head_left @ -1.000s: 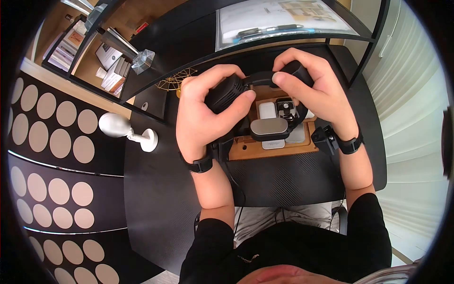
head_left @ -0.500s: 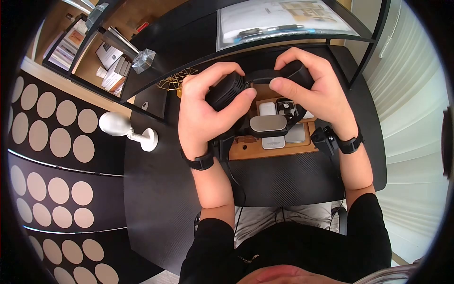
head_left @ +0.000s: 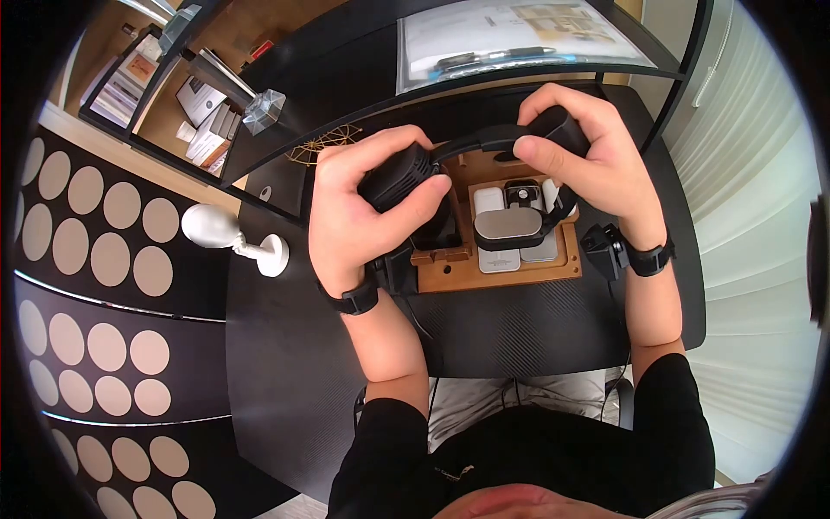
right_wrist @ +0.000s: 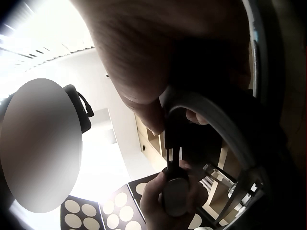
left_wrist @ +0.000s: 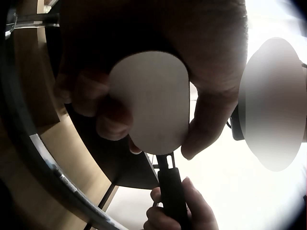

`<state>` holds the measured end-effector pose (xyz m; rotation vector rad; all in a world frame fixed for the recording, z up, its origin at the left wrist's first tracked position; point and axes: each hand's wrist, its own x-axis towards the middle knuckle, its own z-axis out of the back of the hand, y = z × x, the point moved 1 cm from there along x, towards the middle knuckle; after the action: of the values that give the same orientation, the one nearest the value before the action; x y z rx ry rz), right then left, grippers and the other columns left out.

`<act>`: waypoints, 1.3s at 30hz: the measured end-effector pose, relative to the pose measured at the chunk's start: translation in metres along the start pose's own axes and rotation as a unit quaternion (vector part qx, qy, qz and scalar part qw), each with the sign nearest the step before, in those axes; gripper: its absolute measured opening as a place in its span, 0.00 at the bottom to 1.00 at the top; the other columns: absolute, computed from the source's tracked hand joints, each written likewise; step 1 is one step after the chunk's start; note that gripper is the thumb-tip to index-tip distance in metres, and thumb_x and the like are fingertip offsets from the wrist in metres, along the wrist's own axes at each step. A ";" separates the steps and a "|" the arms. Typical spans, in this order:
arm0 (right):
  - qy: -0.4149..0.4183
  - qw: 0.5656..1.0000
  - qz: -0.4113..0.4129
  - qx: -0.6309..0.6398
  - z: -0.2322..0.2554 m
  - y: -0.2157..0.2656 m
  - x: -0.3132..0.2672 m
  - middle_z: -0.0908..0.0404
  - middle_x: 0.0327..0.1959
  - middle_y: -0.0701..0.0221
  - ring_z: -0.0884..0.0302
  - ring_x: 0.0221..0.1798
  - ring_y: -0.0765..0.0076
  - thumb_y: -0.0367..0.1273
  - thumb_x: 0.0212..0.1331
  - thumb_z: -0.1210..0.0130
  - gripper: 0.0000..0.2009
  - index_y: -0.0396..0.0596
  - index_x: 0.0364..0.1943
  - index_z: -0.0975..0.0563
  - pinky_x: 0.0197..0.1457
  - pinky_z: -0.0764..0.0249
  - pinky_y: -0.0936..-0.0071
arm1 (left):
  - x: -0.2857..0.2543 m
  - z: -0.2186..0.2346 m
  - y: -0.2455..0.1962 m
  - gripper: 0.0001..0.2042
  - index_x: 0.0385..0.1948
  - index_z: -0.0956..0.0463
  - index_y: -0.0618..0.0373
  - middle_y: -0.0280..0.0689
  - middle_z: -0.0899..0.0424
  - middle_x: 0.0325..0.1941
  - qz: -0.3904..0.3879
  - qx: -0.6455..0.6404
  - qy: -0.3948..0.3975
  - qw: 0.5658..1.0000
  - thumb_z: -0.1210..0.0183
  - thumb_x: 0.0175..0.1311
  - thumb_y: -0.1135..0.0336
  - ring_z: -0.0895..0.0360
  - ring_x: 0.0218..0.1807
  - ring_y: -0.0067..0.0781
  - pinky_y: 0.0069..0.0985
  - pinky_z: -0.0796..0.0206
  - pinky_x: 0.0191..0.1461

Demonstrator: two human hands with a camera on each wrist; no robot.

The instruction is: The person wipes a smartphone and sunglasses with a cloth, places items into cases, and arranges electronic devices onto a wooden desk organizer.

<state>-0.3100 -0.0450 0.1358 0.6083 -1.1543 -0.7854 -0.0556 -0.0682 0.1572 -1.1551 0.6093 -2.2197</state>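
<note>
Both hands hold a black banded device, like a headset (head_left: 482, 141), over a wooden desk organizer (head_left: 519, 275). My left hand (head_left: 346, 208) grips its bulky, ridged end, thumb along the near side. From below, the left wrist view shows that end's pale oval face (left_wrist: 153, 100) and a thin slotted stem. On the opposite side my right hand (head_left: 596, 156) grips a rounded black part, its thumb lying on the band. A silver oval part (head_left: 507, 224) hangs nearer the body, joined by a curved black arm. The fingers hide much of both gripped ends.
In the organizer sit a watch (head_left: 522, 192), a white case (head_left: 488, 201) and a white slab (head_left: 500, 262). A white camera-like object (head_left: 212, 227) stands on the left of the black desk. Above the hands, a shelf bears a clear folder (head_left: 527, 39) with pens.
The left hand has shifted slightly left and the right hand slightly right and away, so more of the band shows between them. The silver oval part has moved a little right.
</note>
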 end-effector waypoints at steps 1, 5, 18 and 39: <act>0.009 1.000 -0.005 0.004 0.000 0.000 0.000 0.27 0.25 0.82 0.33 0.27 0.89 0.34 0.62 0.32 0.11 0.46 0.38 0.22 0.29 0.37 0.86 | 0.000 -0.001 0.000 0.16 0.43 0.18 0.68 0.28 0.21 0.28 0.010 -0.015 -0.001 1.000 0.31 0.50 0.76 0.29 0.29 0.13 0.13 0.39 0.34; 0.024 1.000 -0.004 -0.012 0.003 -0.002 0.001 0.26 0.24 0.79 0.31 0.27 0.85 0.36 0.62 0.31 0.11 0.46 0.36 0.22 0.30 0.34 0.82 | 0.003 0.001 -0.005 0.13 0.37 0.18 0.64 0.35 0.16 0.26 0.013 0.010 0.019 1.000 0.28 0.48 0.73 0.20 0.26 0.19 0.18 0.28 0.33; 0.074 0.997 -0.012 -0.027 0.010 -0.005 0.001 0.25 0.23 0.80 0.31 0.26 0.87 0.35 0.61 0.32 0.11 0.45 0.34 0.22 0.29 0.35 0.83 | 0.000 -0.005 -0.005 0.13 0.39 0.18 0.68 0.34 0.18 0.26 0.050 0.008 0.114 0.992 0.31 0.51 0.75 0.25 0.25 0.14 0.16 0.33 0.31; 0.167 0.984 0.005 -0.056 0.012 -0.010 0.002 0.21 0.27 0.72 0.28 0.31 0.77 0.38 0.60 0.32 0.14 0.42 0.35 0.21 0.35 0.32 0.75 | -0.001 -0.006 -0.006 0.14 0.34 0.14 0.59 0.41 0.17 0.22 0.106 0.030 0.201 0.973 0.29 0.45 0.63 0.19 0.23 0.40 0.26 0.32 0.31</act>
<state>-0.3234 -0.0531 0.1333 0.6130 -0.7994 -0.7043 -0.0613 -0.0624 0.1572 -0.5778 0.7819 -2.2768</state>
